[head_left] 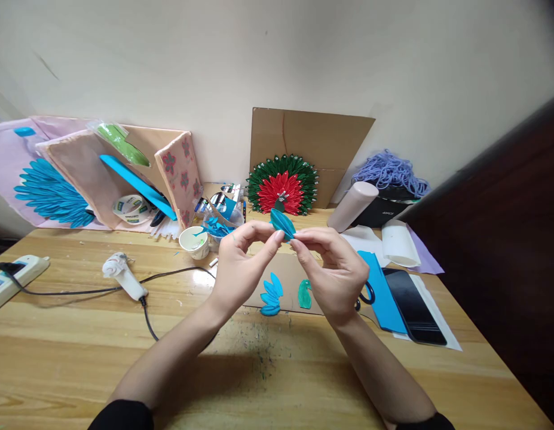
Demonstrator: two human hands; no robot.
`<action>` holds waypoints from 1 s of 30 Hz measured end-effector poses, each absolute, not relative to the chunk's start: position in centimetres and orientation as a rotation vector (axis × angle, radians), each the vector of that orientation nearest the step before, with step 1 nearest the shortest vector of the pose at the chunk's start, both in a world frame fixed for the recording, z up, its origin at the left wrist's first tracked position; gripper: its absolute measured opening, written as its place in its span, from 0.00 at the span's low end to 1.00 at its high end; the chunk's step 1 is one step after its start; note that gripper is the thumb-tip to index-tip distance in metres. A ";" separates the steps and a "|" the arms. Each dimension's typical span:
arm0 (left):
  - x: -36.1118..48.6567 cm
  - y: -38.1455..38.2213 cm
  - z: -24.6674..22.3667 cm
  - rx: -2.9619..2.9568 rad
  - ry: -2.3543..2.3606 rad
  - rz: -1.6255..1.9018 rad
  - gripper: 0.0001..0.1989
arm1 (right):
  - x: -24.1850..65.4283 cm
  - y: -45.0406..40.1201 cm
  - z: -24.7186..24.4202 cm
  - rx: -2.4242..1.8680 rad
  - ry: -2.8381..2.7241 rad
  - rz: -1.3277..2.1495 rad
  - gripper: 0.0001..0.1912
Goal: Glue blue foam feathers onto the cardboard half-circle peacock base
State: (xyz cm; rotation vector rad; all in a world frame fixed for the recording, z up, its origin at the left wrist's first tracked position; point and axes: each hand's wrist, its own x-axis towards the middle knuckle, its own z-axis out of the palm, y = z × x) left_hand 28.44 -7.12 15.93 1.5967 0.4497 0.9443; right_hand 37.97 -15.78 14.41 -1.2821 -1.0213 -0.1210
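Observation:
Between the fingertips of both hands is a small teal-blue petal [283, 223], leaf-shaped with a fold line down it. My left hand [245, 263] pinches its lower left side, and my right hand [333, 269] pinches its lower right end. Below them a cardboard sheet [288, 269] lies on the table, partly hidden by the hands. A fan of several blue petals [271, 295] rests at the cardboard's front edge. To its right lies a green bird-shaped cutout [305, 294], close under my right hand.
A hot glue gun [124, 276] with its cord lies left, near a power strip [19, 280]. Paper cup [194, 242] and tub of blue scraps stand behind my left hand. Scissors [369, 294], blue paper [382, 292] and phone [413, 304] lie right. A red-green peacock [283, 185] stands behind.

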 end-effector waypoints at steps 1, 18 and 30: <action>28.5 -7.2 15.9 1.595 0.453 0.946 0.05 | 37.9 -15.8 14.4 -1.284 -1.008 -0.110 0.07; 28.4 -6.8 15.8 1.612 0.492 0.962 0.04 | 38.3 -16.0 14.5 -1.369 -1.131 -0.107 0.06; 28.2 -6.6 16.1 1.507 0.558 0.935 0.08 | 38.4 -16.0 14.4 -1.393 -1.199 -0.254 0.07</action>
